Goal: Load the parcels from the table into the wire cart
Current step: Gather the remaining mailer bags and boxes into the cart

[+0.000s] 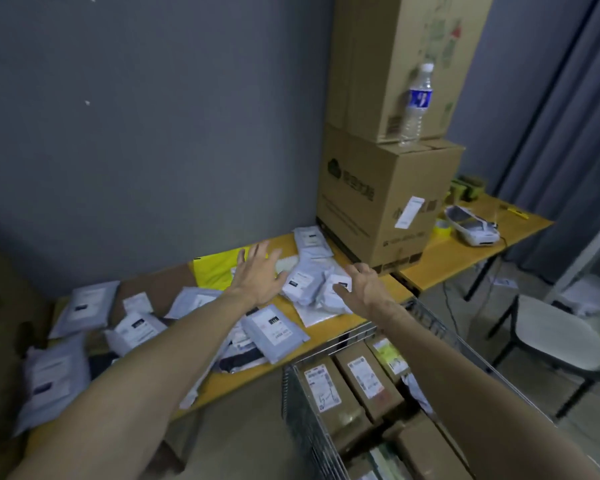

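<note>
- Nearest me, the wire cart point(293, 386) already holds brown boxes point(340, 393) packed tight; I judge loose mailers dropped on top could slide into the gaps or over the rim, and my right forearm hides the cart's right side.
- Just beyond the cart, grey mailers point(274, 329) lie scattered on the table point(243, 379), some overlapping at its near edge; a careless sweep could push them off toward the floor.
- Further along, my left hand point(257, 275) hovers spread and empty over the pile, near a yellow bag point(215, 271).
- My right hand point(368, 289) is also spread, its fingers at a crumpled mailer point(329, 292); I cannot tell whether it touches. These slick bags could slip from a loose two-handed scoop.
- Behind the pile, stacked cardboard cartons point(388, 209) carry a water bottle point(415, 105) near the edge; a bump could topple it.
- Labels are too blurred to read, and the table's left end is cut off in shadow.
</note>
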